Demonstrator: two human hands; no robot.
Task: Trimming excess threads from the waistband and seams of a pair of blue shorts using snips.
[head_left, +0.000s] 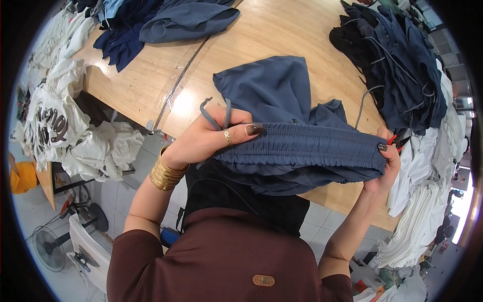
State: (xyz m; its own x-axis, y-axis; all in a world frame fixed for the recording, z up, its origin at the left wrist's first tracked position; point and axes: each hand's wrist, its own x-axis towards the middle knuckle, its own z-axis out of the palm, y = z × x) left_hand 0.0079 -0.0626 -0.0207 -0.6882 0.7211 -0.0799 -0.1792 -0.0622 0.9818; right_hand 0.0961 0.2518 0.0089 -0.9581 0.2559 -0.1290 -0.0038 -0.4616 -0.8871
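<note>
A pair of blue-grey shorts (271, 85) with a gathered elastic waistband (312, 146) is stretched sideways between my hands. My left hand (216, 133) pinches the left end of the waistband, thumb on top. A grey drawstring (228, 113) sticks up in a loop from between its fingers. At the right end, my right hand (386, 163) grips the band, its thumb on the near face. Behind those fingers shows a small red-and-black tool (397, 142), partly hidden; I cannot tell its exact kind. The legs of the shorts lie beyond the band on the wooden table (282, 25).
Dark blue garments with loose cords are piled at the right (402, 75), above folded white cloth (415, 221). More blue garments (186, 22) lie at the far left. White printed garments (65, 121) hang over the left table edge. A fan (53, 246) stands at lower left.
</note>
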